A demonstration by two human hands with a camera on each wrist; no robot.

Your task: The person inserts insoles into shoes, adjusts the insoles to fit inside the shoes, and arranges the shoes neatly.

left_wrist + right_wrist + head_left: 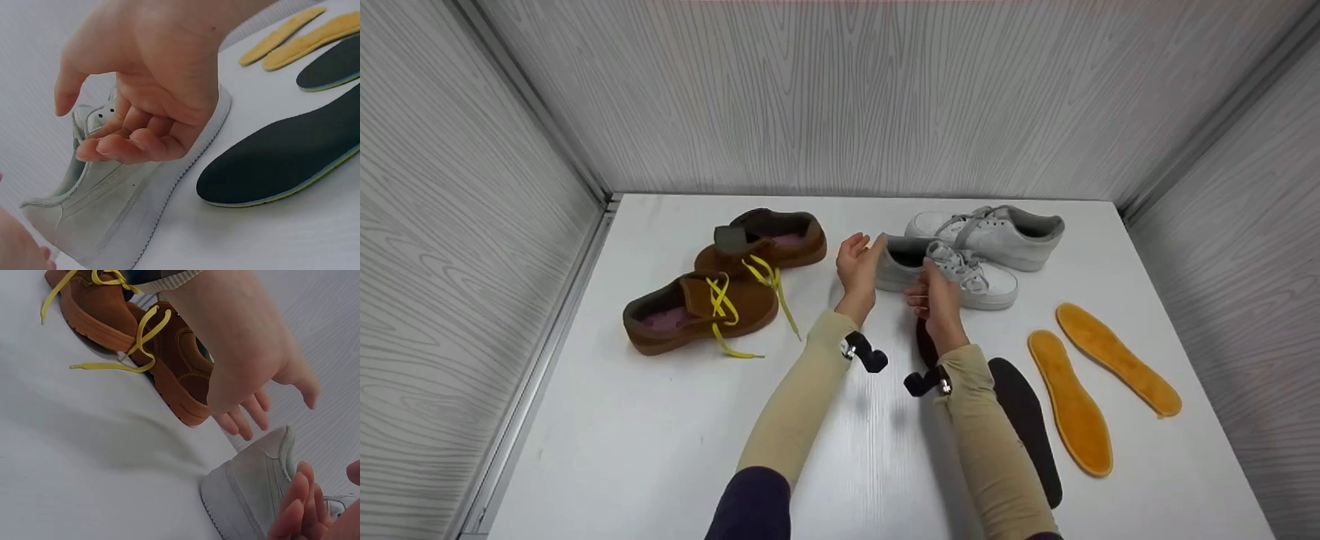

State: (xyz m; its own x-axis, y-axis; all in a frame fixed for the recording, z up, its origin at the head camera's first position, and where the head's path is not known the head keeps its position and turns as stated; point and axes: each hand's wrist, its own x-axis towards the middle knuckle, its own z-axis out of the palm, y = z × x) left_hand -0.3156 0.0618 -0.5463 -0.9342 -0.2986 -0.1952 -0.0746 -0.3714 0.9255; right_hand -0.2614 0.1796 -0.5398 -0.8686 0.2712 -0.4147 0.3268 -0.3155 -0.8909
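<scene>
Beside the heel of the front white sneaker [990, 289] is my left hand [857, 266], fingers loosely extended and thumb spread apart, holding nothing. My right hand [937, 296] hovers at the near side of the same sneaker with its fingers loosely bent and nothing in them. In the left wrist view, the right hand [146, 95] overlaps the sneaker [112, 208]. The right wrist view shows the left hand [253, 377] just beyond the sneaker's heel [239, 481]. Its opening faces up, with the grey laces lying over the tongue.
Another white sneaker [986, 236] stands behind. Two brown shoes with yellow laces [742, 304] [802, 244] are at the left. Two black insoles [1027, 427] [926, 345] lie near and partly under the right arm; two orange insoles [1072, 405] [1117, 360] lie farther right.
</scene>
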